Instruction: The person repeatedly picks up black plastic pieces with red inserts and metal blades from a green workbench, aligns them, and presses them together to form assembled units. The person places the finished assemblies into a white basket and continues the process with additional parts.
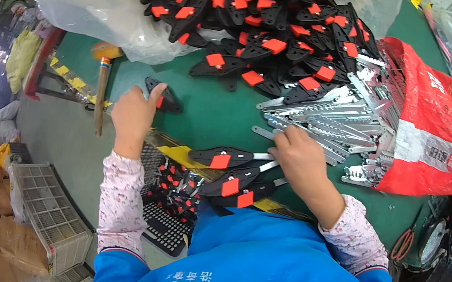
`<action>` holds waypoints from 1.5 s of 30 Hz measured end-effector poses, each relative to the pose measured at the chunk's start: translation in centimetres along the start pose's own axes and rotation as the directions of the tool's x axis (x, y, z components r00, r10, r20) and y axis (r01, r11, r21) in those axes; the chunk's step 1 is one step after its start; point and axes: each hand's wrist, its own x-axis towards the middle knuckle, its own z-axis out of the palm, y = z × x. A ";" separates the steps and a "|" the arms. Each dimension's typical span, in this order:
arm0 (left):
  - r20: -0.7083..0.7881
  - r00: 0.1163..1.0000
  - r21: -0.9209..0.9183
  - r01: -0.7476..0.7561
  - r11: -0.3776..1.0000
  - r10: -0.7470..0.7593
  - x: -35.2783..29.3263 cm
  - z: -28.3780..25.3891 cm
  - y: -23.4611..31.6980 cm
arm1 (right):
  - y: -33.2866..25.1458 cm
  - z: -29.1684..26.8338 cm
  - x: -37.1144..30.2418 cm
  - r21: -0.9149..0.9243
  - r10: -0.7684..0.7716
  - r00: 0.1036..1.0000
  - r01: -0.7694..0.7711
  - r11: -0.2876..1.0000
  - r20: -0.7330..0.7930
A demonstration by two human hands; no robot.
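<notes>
Green tabletop [202, 104], red sack [436, 107], metal strips [387, 102] inside

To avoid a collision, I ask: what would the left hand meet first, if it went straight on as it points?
Apart from the black piece it holds, the left hand would probably meet the translucent plastic bag first; depth is unclear.

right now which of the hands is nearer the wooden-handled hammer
Left. The left hand is just right of the hammer, at a black part; the right hand is much farther right, beside the metal strips.
</notes>
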 end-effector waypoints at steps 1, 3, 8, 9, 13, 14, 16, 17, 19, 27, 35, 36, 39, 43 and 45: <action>0.020 1.000 -0.049 -0.017 0.999 0.018 0.1 0.6 0.1 | -0.2 0.1 0.3 -0.008 0.010 1.000 -0.010 1.000 -0.003; 0.057 0.997 -0.144 -0.049 0.988 0.058 0.1 1.6 0.8 | -0.6 0.5 0.6 -0.026 0.032 0.999 -0.033 0.999 -0.013; -0.062 0.919 -0.482 -0.369 0.794 0.390 -1.8 3.1 2.8 | 0.0 0.5 1.4 -0.008 0.027 1.000 -0.027 1.000 -0.009; -0.155 0.849 -0.484 -0.511 0.710 0.505 -2.5 3.3 3.3 | -0.1 0.6 1.6 -0.048 0.002 1.000 -0.002 0.999 -0.007; -0.068 0.801 -0.583 -0.515 0.628 0.594 -6.3 1.0 5.1 | 0.1 1.3 1.9 -0.082 -0.072 0.996 0.068 0.994 -0.053; -0.119 0.784 -0.611 -0.542 0.578 0.610 -7.2 0.3 5.9 | 0.4 1.5 1.9 -0.065 -0.086 0.993 0.081 0.995 -0.079; -0.159 0.742 -0.615 -0.590 0.523 0.651 -8.0 -0.3 6.3 | 0.7 0.7 2.0 0.136 0.014 0.964 0.024 0.990 -0.267; -0.148 0.716 -0.595 -0.615 0.517 0.682 -8.2 -0.1 6.0 | 0.9 0.0 1.9 0.238 0.076 0.934 0.010 0.971 -0.349; -0.145 0.676 -0.590 -0.645 0.485 0.722 -8.5 0.1 6.0 | 1.6 -1.7 1.1 0.703 0.391 0.895 -0.137 0.698 -0.214; -0.110 0.648 -0.695 -0.592 0.408 0.754 -8.9 -0.4 7.1 | 1.9 -2.4 -0.1 0.996 0.604 0.794 -0.023 -0.081 0.067; -0.098 0.662 -0.701 -0.576 0.421 0.743 -8.6 -0.9 7.2 | 2.5 -2.1 -1.2 0.992 0.544 0.837 0.025 -0.124 0.047; -0.099 0.659 -0.691 -0.585 0.425 0.746 -8.6 -0.9 7.2 | 2.5 -2.2 -1.2 0.994 0.532 0.845 0.010 -0.107 0.048; -0.131 0.644 -0.645 -0.633 0.429 0.754 -8.6 -0.7 7.1 | 2.1 -2.6 -1.5 0.997 0.522 0.852 0.002 -0.077 0.039; -0.061 0.632 -0.671 -0.600 0.437 0.773 -8.4 -1.8 7.1 | 1.9 -2.4 -1.6 0.996 0.506 0.862 0.015 -0.089 0.032; -0.054 0.591 -0.702 -0.596 0.391 0.805 -8.4 -2.2 7.4 | 1.4 -2.2 -1.6 0.994 0.496 0.867 0.012 -0.104 0.042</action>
